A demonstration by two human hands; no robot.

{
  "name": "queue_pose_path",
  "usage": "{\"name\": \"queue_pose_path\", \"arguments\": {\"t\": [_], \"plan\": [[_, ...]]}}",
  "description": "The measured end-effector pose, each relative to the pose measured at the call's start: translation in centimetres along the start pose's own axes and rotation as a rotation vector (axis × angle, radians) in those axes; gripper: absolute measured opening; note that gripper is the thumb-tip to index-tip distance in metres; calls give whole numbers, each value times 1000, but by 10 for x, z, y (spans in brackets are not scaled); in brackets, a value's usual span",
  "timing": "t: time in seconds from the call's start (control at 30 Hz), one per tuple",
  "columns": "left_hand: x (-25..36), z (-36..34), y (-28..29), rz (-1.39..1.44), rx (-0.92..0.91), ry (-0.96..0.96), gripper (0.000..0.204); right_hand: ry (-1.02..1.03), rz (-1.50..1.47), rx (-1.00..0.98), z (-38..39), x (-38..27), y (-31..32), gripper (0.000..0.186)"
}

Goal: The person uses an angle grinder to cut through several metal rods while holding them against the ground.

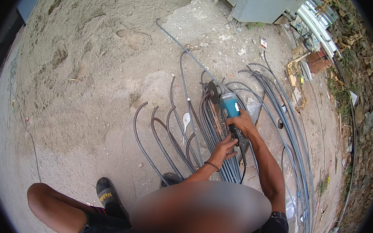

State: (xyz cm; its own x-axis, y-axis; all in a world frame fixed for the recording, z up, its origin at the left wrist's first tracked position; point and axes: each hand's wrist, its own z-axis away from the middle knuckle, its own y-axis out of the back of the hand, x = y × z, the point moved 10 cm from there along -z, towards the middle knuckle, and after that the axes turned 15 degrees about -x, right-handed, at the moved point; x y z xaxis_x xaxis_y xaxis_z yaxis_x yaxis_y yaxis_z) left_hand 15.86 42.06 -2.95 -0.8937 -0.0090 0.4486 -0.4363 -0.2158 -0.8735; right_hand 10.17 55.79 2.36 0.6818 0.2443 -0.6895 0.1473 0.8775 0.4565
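Note:
A teal and black angle grinder (pixel 230 107) with a dark round disc (pixel 213 93) is held over a bundle of steel rods (pixel 211 123). My right hand (pixel 243 123) is wrapped round the grinder's body. Below it, my left hand (pixel 224 150) is at the black rear part, fingers around its side near the cord (pixel 243 161). Many of the rods have bent, hooked far ends. The disc sits above the upper part of the bundle; whether it touches a rod I cannot tell.
Several hooked rods (pixel 154 138) lie left of the bundle, near my feet. More long rods (pixel 289 126) lie on the right. A grey metal box (pixel 269 0) stands at the far right, beside pale pipes (pixel 318 25). Sandy ground (pixel 99 40) spreads across the far left.

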Motion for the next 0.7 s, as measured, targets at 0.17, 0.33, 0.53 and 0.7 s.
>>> {"name": "queue_pose_path", "arguments": {"t": [0.17, 0.33, 0.53, 0.7], "plan": [[1, 0, 1, 0, 6, -10, 84, -2, -10, 5, -3, 4, 1, 39], [-2, -1, 2, 8, 18, -8, 83, 2, -16, 6, -8, 10, 2, 40], [2, 0, -1, 3, -5, -9, 83, 3, 20, 12, -3, 2, 2, 43], [1, -1, 2, -2, 5, -14, 85, 2, -17, -1, -2, -3, -1, 42]]}}
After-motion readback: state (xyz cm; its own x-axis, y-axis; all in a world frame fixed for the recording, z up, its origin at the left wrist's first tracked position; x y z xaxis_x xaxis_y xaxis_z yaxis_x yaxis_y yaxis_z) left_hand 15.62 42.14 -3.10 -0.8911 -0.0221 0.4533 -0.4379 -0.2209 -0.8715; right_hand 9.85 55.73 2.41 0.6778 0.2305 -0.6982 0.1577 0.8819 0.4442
